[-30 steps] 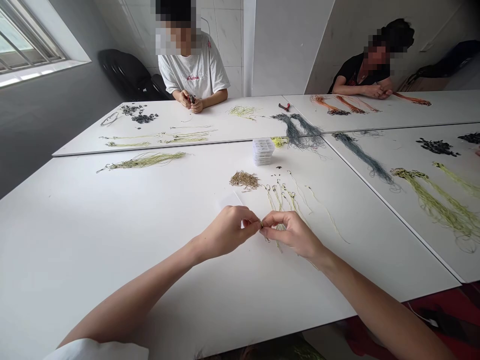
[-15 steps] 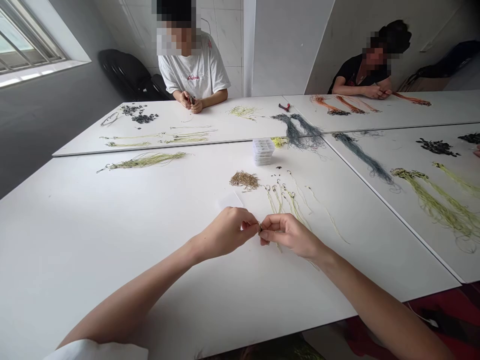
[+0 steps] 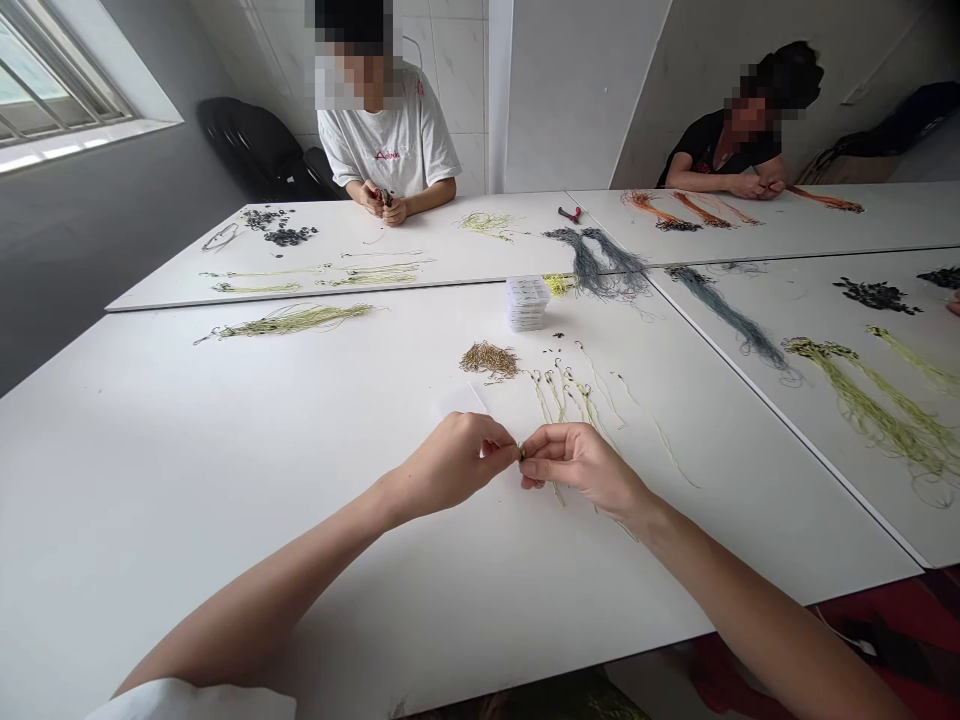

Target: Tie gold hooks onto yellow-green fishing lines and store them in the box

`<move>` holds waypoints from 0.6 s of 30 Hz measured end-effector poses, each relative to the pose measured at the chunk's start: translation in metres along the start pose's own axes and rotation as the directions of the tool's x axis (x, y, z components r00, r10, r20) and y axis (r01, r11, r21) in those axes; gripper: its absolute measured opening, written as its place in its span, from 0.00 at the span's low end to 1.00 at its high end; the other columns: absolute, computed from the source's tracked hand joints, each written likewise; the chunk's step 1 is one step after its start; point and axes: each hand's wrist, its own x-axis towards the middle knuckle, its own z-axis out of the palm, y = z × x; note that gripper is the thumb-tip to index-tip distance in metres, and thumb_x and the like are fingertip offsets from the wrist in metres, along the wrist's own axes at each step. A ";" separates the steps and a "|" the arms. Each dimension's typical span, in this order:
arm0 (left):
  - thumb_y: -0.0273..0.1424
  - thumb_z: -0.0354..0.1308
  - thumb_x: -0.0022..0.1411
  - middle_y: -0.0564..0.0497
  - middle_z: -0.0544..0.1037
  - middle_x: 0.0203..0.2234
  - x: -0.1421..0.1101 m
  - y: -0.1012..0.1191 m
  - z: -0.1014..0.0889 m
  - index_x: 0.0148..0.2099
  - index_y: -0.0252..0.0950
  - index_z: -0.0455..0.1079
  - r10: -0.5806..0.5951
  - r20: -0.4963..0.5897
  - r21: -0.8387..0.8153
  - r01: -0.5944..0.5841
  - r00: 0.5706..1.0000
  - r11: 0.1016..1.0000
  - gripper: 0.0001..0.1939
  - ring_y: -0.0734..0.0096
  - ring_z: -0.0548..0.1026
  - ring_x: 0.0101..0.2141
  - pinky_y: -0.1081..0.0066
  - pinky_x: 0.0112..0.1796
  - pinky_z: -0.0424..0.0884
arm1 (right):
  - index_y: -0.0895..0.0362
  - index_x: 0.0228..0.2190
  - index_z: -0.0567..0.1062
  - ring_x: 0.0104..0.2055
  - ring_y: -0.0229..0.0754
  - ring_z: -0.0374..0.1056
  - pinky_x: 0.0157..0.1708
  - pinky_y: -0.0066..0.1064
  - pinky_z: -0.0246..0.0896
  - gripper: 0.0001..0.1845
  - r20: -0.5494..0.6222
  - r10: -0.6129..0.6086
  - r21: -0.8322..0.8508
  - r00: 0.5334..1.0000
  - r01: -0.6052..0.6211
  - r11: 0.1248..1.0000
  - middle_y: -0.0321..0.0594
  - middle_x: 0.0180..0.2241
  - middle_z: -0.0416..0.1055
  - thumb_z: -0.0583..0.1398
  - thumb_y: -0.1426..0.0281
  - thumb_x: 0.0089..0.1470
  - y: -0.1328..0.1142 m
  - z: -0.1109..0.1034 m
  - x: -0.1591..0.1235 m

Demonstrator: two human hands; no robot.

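Observation:
My left hand [image 3: 466, 455] and my right hand [image 3: 577, 465] meet over the near table, thumb and fingers of each pinched together. Between their tips is a tiny curved metal piece, which looks like a fish hook [image 3: 521, 453]; most of it is covered by the fingers. Just beyond my hands lies a heap of brass-coloured hooks [image 3: 487, 360]. Several yellow-green lines with dark hooks [image 3: 559, 392] are spread beside and partly under my right hand. A clear plastic sheet or lid [image 3: 459, 400] lies behind my left hand.
A stack of clear plastic boxes [image 3: 526, 304] stands past the hook heap. Bundles of yellow-green line [image 3: 296, 320] and grey line [image 3: 589, 265] lie farther off. Two people sit across the tables; one holds red-handled pliers [image 3: 384, 197]. Seams [image 3: 787, 435] divide the tabletops.
My fingers have shifted very slightly around the small hook. Otherwise both hands stay in place.

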 end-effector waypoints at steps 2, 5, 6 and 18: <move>0.33 0.50 0.65 0.51 0.78 0.29 0.000 0.000 0.000 0.33 0.38 0.78 0.004 0.008 -0.003 -0.004 1.000 1.000 0.15 0.72 0.71 0.29 0.73 0.29 0.65 | 0.56 0.34 0.72 0.32 0.42 0.70 0.39 0.37 0.61 0.15 -0.015 0.031 0.005 0.999 -0.031 1.000 0.40 0.27 0.77 0.68 0.62 0.48 -0.001 0.000 -0.001; 0.32 0.50 0.65 0.51 0.78 0.29 0.000 0.000 -0.002 0.33 0.38 0.78 0.017 0.020 -0.013 -0.017 1.000 1.000 0.15 0.72 0.72 0.30 0.73 0.30 0.66 | 0.54 0.31 0.65 0.32 0.42 0.70 0.37 0.36 0.59 0.18 -0.022 0.044 0.022 0.999 -0.044 0.999 0.39 0.27 0.77 0.68 0.62 0.47 -0.003 -0.001 -0.002; 0.32 0.50 0.65 0.51 0.78 0.29 0.000 -0.001 -0.003 0.34 0.38 0.78 0.021 0.018 -0.012 -0.021 1.000 1.000 0.15 0.71 0.72 0.30 0.73 0.31 0.66 | 0.54 0.31 0.63 0.32 0.42 0.70 0.36 0.36 0.58 0.19 -0.018 0.039 0.035 0.999 -0.038 0.999 0.39 0.26 0.77 0.68 0.62 0.47 -0.003 -0.002 -0.002; 0.30 0.55 0.65 0.47 0.72 0.42 -0.005 -0.002 -0.010 0.46 0.45 0.77 0.332 0.113 0.218 -0.350 0.936 0.911 0.11 0.63 0.68 0.45 0.59 0.52 0.57 | 0.54 0.26 0.58 0.29 0.42 0.71 0.35 0.35 0.59 0.25 0.104 0.028 0.148 0.994 -0.043 0.988 0.36 0.23 0.75 0.71 0.64 0.43 -0.001 -0.005 0.001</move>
